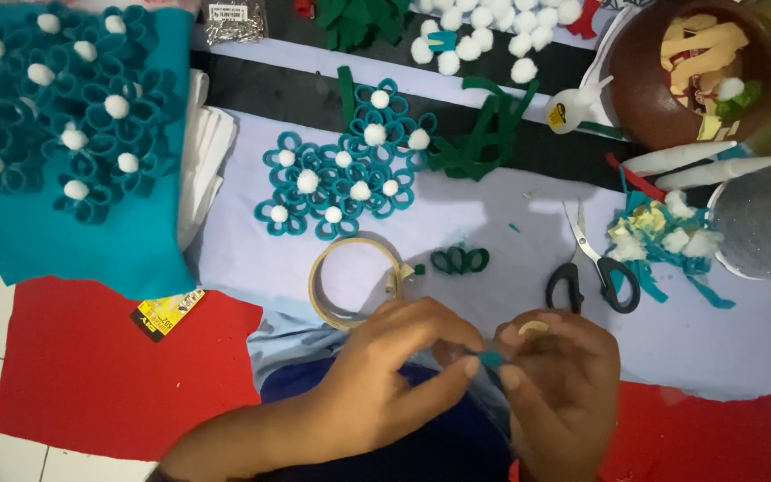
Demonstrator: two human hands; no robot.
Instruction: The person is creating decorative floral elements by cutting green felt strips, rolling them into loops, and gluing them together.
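Both hands pinch one small teal felt strip (pixel 492 359) between them: left hand (pixel 385 375), right hand (pixel 564 379), fingertips closed on it.

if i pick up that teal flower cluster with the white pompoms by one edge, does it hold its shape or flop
The teal flower cluster would probably sag: it looks like soft felt loops lying flat on the pale cloth. It is likely very light. The pompoms might loosen if tugged.

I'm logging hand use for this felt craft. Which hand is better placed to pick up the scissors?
Probably the right hand: the scissors lie just beyond it. The left hand sits farther over, by the wooden hoop. Both pinch a teal felt piece.
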